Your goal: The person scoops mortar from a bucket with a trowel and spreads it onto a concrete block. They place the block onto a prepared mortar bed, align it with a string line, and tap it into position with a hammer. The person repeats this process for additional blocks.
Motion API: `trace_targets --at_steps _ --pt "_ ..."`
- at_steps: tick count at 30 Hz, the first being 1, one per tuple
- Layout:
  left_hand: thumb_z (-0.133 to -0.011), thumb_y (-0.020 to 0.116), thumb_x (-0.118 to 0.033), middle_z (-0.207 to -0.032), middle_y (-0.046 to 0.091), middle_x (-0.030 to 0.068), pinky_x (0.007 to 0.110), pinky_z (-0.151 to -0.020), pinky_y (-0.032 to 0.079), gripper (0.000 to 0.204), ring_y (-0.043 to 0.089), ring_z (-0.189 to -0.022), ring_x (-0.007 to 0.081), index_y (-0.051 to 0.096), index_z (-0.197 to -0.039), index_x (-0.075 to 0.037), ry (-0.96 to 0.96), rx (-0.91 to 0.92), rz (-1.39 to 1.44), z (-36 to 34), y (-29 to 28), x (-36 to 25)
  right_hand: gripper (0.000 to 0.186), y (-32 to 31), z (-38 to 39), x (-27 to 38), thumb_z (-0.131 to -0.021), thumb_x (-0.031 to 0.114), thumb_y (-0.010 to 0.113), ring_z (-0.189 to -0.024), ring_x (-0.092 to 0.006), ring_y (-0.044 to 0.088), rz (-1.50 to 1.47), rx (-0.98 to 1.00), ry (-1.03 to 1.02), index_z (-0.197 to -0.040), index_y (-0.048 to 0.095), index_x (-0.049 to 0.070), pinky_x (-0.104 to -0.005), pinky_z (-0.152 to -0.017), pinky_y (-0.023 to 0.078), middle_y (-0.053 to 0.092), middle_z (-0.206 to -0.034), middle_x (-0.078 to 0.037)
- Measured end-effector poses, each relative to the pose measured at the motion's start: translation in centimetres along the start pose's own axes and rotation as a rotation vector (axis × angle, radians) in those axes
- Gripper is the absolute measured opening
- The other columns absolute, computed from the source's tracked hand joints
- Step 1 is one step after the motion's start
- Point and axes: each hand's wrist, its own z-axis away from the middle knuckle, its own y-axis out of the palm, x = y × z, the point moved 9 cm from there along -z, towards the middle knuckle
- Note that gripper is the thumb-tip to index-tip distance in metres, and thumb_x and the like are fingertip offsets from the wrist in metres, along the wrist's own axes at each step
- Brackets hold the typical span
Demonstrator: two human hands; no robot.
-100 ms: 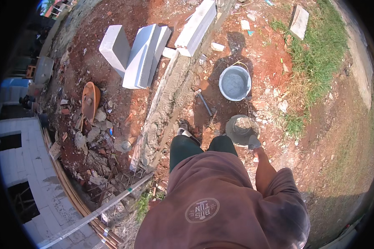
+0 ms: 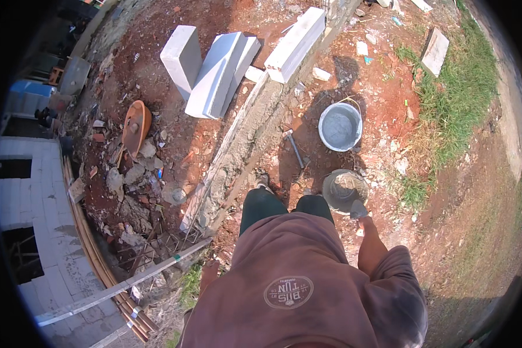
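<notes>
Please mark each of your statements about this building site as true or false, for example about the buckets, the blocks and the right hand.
1. The right hand holds a trowel over the bucket of mortar. True.
2. The grey bucket farther from the person lies tipped on its side. False: it stands upright, its mouth open to the camera.
3. White blocks lean together on the red soil. True.
4. The hammer lies on the grass. False: it lies on bare soil beside the grey bucket.
</notes>
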Motion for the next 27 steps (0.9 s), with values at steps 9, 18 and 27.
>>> trace_targets --at_steps 9,18,27 --pt "-0.086 0.055 -0.03 -0.079 0.067 0.0186 0.039 -0.065 0.051 0.046 0.067 -0.072 0.0258 0.053 -0.113 0.007 0.007 -0.097 -0.024 -2.9 -7.1 -6.5 0.026 -4.0 8.4 4.7 -0.089 0.016 0.054 -0.059 -0.0255 0.062 -0.593 -0.209 0.342 -0.106 0.056 -0.004 -0.0374 -0.043 0.051 0.06 -0.085 -0.016" --pt "-0.086 0.049 -0.021 -0.08 0.064 0.0177 0.033 -0.057 0.053 0.034 0.066 -0.064 0.0226 0.058 -0.099 0.009 0.036 -0.068 0.442 -11.8 -12.2 -6.6 0.032 -8.3 6.3 13.9 -0.09 0.035 0.055 -0.05 -0.0211 0.056 -0.436 -0.4 0.112 -0.095 0.057 0.003 -0.0326 -0.04 0.045 0.053 -0.068 -0.008" --pt "-0.088 0.047 -0.034 -0.09 0.064 0.0155 0.035 -0.062 0.049 0.043 0.065 -0.072 0.0254 0.059 -0.101 0.005 -0.228 -0.198 0.591 -9.3 -11.8 -0.1 0.06 -9.0 12.9 55.4 -0.08 0.052 0.065 -0.059 -0.0144 0.056 -0.289 -0.218 -0.346 -0.111 0.062 0.001 -0.0277 -0.047 0.046 0.058 -0.08 -0.008"
